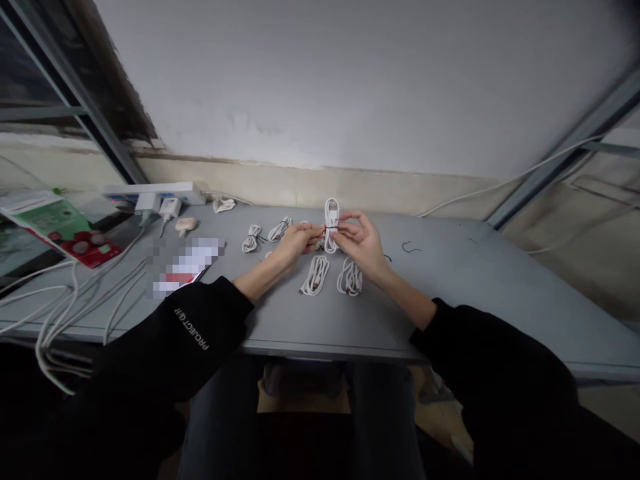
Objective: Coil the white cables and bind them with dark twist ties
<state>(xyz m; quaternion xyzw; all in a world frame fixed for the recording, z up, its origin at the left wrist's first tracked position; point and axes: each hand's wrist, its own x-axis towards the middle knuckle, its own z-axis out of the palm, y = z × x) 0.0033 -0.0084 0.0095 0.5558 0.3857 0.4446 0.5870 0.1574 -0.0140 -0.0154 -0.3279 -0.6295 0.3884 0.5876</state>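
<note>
Between my two hands a coiled white USB cable (331,208) is held upright above the grey table, a dark tie around its middle. My left hand (296,243) pinches it from the left side, at the tie. From the right, my right hand (361,241) grips the same spot with thumb and fingers. Below lie a loose white cable coil (315,275) and another coil (350,276), partly behind my right wrist. Farther left rest a tied white coil (251,239) and a further coil (280,229). My left hand partly covers other bits of cable.
A thin black tie (411,247) lies right of my hands. At the left are a power strip (185,193) with plugged chargers, a pinkish case (187,225), a blurred-out phone-like item (187,267), a green and red packet (65,227) and trailing white cables (75,293). A wall stands behind.
</note>
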